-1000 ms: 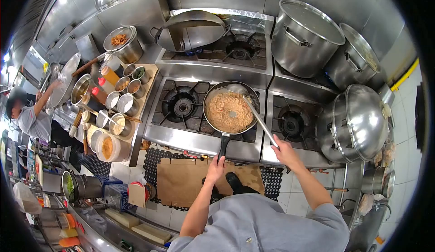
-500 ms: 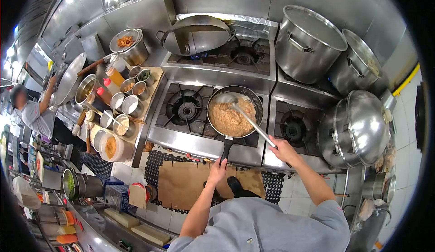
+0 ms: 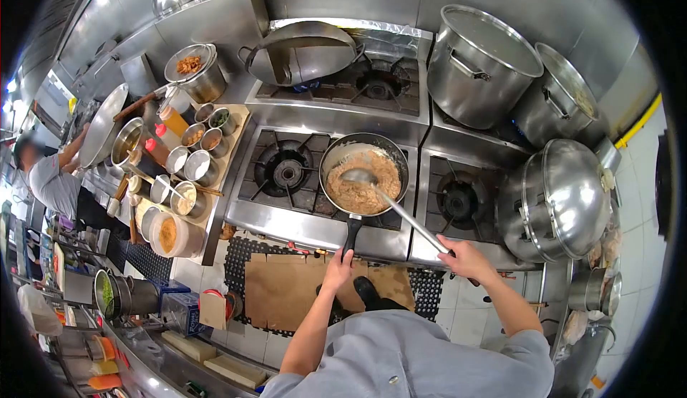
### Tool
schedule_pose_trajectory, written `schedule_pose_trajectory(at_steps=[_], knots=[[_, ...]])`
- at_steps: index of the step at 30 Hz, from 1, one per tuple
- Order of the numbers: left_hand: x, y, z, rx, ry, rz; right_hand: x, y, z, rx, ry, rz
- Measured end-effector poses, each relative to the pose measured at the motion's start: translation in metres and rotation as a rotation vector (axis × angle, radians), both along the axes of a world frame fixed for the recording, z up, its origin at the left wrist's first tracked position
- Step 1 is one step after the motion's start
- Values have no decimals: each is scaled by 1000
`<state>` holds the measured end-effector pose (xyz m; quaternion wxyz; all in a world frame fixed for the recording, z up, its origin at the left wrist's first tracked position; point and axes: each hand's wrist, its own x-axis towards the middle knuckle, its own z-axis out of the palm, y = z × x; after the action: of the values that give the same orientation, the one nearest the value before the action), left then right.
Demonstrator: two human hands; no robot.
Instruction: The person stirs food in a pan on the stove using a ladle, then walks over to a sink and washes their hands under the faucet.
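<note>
A frying pan (image 3: pixel 396 147) with a thick orange-brown mixture (image 3: pixel 372 196) sits on the front stove (image 3: pixel 315 226). My left hand (image 3: pixel 338 270) is closed round the pan's black handle (image 3: pixel 351 237). In my right hand (image 3: pixel 464 260) is the long handle of a metal ladle (image 3: pixel 411 220), gripped near its end. The ladle's bowl rests in the mixture, left of the pan's middle.
Behind the pan stands a large wok (image 3: pixel 304 51). Tall steel pots (image 3: pixel 483 76) and a domed steamer (image 3: pixel 565 197) are on the right. Small containers and bottles crowd a board (image 3: pixel 232 129) at left. A co-worker (image 3: pixel 54 183) stands far left.
The ladle's bowl has moved from the pan's far side down into the mixture nearer me. My right hand has shifted to the right and slightly toward me. The co-worker's arm is lower.
</note>
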<state>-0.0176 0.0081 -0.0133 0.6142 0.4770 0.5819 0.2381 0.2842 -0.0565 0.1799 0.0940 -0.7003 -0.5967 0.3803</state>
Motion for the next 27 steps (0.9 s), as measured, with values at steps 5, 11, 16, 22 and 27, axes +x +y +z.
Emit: schedule_pose_trajectory(at_steps=[5, 11, 16, 22, 27], knots=[[3, -4, 1, 5, -20, 72, 4, 14, -78, 427, 33, -15], [0, -2, 10, 19, 15, 9, -28, 14, -68, 20, 485, -345], [1, -6, -2, 113, -5, 39, -1, 37, -91, 198, 341, -189], [0, -3, 7, 33, -31, 27, -8, 47, -80, 362, -105, 223], [0, -2, 3, -15, -61, 13, 44, 16, -32, 360, -227, 354]])
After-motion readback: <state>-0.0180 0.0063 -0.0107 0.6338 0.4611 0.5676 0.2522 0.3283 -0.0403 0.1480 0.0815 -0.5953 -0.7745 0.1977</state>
